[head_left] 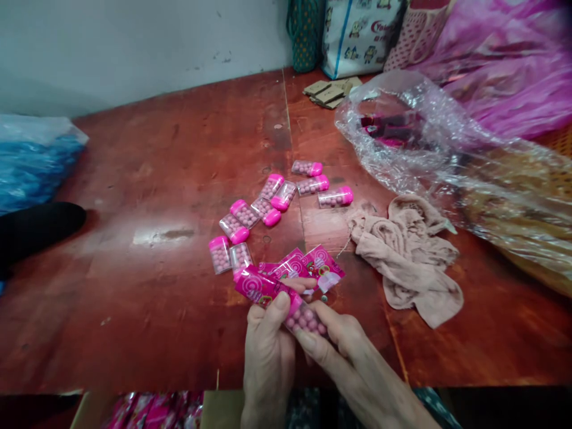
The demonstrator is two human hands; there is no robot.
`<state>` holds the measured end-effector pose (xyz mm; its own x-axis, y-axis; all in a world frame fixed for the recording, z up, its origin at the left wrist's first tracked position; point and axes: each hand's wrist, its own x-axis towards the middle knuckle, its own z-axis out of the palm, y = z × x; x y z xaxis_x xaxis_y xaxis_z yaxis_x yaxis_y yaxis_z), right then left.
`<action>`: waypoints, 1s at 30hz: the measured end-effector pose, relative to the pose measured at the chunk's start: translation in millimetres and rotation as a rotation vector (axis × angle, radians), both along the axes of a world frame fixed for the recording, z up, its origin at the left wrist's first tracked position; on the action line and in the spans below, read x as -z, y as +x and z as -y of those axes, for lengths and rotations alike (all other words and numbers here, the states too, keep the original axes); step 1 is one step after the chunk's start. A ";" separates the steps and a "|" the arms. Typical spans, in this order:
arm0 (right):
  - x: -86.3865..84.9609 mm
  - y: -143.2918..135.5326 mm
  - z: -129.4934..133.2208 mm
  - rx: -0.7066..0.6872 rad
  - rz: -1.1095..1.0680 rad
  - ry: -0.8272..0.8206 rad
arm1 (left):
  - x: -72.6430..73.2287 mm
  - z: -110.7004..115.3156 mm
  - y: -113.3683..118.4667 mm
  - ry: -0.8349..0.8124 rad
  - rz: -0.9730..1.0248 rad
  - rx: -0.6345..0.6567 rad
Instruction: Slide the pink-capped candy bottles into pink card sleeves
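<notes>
Near the table's front edge, my left hand (270, 339) pinches a pink printed wrapper (254, 287) between thumb and fingers. My right hand (342, 345) grips a small clear container of pink balls (307, 320), whose upper end meets the wrapper. Just beyond my hands lie more pink wrappers (320, 264) on the red table. Several containers of the same kind, with bright pink caps, lie scattered farther back, among them one container (335, 197) at the right of the group and another (220, 255) at the left.
A crumpled beige cloth (411, 256) lies to the right, beside a large clear plastic bag (513, 196). Flattened cardboard pieces (331, 92) and a white bag (357, 39) are at the back. Blue packs (36, 161) sit at left. Below the front edge is a box of pink packets (156, 411).
</notes>
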<state>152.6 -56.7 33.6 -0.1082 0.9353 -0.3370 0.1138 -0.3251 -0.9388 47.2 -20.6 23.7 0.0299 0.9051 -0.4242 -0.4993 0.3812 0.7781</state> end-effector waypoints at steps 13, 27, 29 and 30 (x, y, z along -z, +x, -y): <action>1.7 -5.2 -13.3 -0.052 -0.506 -0.185 | -3.1 6.1 -3.5 -0.127 0.153 0.052; 20.5 -14.8 12.3 0.143 -0.200 -0.147 | -6.1 8.2 12.1 -0.199 -0.180 0.035; 21.1 -13.2 7.0 0.091 -0.316 -0.165 | -8.4 8.8 10.1 -0.215 -0.162 0.000; 21.6 -12.8 3.5 0.060 -0.393 -0.176 | -9.6 8.8 8.7 -0.236 -0.147 -0.028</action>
